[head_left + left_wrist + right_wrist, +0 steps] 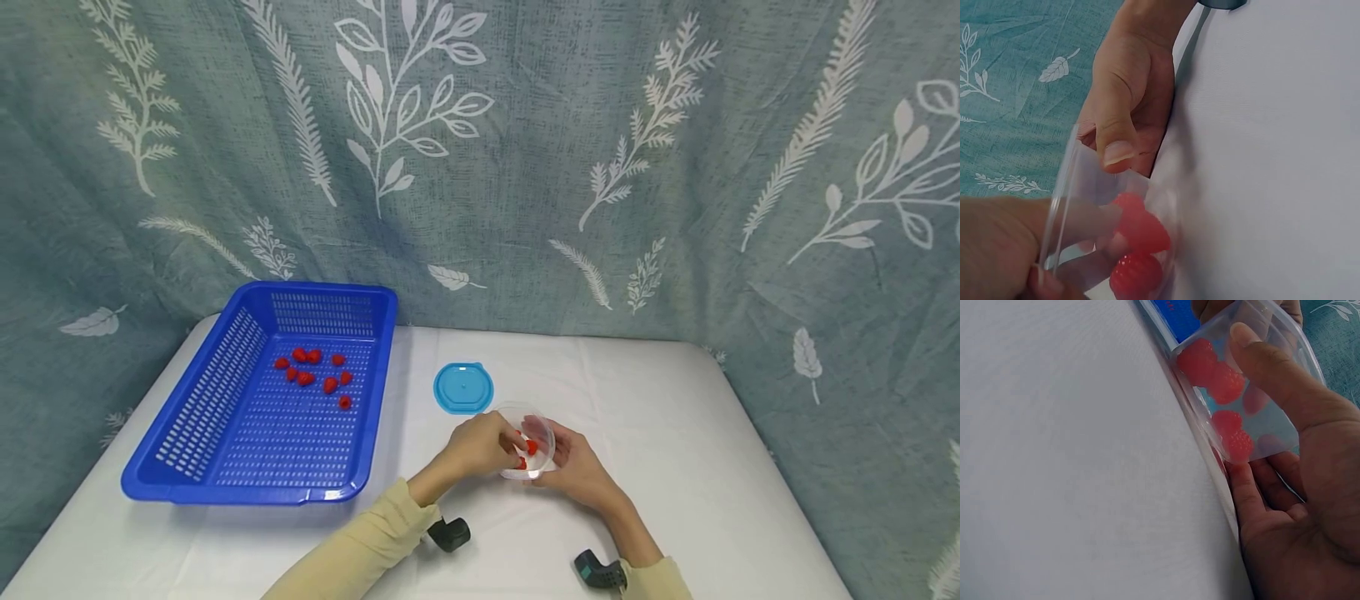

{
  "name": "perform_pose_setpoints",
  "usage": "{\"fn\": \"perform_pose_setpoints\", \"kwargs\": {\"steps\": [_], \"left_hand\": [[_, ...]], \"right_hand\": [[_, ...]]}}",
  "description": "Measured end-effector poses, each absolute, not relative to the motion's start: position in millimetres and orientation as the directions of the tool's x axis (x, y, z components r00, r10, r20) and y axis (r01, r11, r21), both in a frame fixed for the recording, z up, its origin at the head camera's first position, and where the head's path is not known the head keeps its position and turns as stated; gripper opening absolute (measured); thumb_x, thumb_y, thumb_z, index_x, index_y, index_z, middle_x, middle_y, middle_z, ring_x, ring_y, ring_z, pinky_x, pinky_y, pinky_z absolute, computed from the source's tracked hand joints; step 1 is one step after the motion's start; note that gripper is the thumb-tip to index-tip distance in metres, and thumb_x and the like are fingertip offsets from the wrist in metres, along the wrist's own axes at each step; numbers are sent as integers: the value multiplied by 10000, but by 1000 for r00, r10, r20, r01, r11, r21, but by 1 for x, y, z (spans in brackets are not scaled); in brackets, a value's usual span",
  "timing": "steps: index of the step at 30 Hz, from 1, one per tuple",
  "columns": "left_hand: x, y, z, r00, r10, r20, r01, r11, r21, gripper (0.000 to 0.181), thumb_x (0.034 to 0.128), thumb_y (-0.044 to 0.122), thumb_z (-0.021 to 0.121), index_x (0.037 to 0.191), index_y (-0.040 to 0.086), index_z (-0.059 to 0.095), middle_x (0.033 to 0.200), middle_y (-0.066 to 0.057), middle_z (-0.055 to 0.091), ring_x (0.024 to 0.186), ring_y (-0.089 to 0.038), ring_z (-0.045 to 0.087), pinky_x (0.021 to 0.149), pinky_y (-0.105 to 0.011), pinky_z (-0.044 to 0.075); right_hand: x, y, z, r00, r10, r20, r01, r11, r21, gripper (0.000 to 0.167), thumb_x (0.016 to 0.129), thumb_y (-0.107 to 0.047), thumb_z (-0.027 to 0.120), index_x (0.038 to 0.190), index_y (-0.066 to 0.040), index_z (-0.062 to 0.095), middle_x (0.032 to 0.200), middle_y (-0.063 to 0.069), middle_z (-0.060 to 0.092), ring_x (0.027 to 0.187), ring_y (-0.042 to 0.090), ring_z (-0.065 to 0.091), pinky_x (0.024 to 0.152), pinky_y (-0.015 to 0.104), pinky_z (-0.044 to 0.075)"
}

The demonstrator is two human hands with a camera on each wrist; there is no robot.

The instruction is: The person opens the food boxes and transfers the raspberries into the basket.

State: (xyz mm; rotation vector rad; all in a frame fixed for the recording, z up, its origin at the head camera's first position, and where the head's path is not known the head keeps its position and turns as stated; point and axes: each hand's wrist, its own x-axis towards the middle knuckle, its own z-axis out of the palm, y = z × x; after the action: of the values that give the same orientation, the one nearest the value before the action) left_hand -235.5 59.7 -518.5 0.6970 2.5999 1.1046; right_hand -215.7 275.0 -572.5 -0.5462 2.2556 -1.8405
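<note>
A clear plastic container (516, 476) with several red raspberries (1225, 382) inside stands tilted on the white table. My right hand (581, 475) grips it from the right, its thumb along the near wall and the other fingers at the far side and base. From the left, my left hand (483, 446) reaches in through the mouth. Seen through the clear wall in the left wrist view, its fingertips pinch a raspberry (1147, 232), and another raspberry (1137, 275) lies just below. The wall partly blurs the fingertips.
A blue plastic basket (378, 375) stands at the left with several raspberries (306, 378) on its floor. Behind the container a light blue lid (463, 388) lies flat. A leaf-patterned green curtain (525, 167) hangs along the table's back edge.
</note>
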Motion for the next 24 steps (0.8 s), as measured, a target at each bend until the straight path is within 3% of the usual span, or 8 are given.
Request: {"fn": "perform_pose_setpoints", "kwargs": {"steps": [6, 13, 24], "left_hand": [[-231, 58, -517, -855, 518, 0, 361, 595, 718, 166, 843, 51, 750, 989, 111, 802, 781, 64, 702, 679, -50, 536, 612, -232, 429], [-226, 57, -517, -848, 528, 32, 431, 654, 622, 163, 891, 72, 730, 1044, 88, 784, 834, 35, 716, 720, -69, 553, 664, -240, 454], [-227, 55, -517, -830, 558, 13, 447, 652, 612, 80, 914, 91, 702, 966, 119, 757, 840, 62, 670, 728, -68, 523, 659, -241, 433]], "right_hand": [[-215, 275, -571, -920, -382, 89, -165, 173, -971, 858, 720, 13, 883, 1477, -12, 478, 1500, 207, 510, 1427, 339, 434, 1068, 173, 396], [-214, 275, -572, -928, -364, 76, -159, 204, -966, 854, 726, -29, 897, 1478, -56, 494, 1511, 158, 515, 1444, 331, 422, 1078, 190, 387], [-214, 273, -572, -933, -351, 76, -154, 200, -968, 855, 713, -19, 899, 1470, -38, 502, 1506, 160, 519, 1442, 306, 423, 1080, 172, 378]]}}
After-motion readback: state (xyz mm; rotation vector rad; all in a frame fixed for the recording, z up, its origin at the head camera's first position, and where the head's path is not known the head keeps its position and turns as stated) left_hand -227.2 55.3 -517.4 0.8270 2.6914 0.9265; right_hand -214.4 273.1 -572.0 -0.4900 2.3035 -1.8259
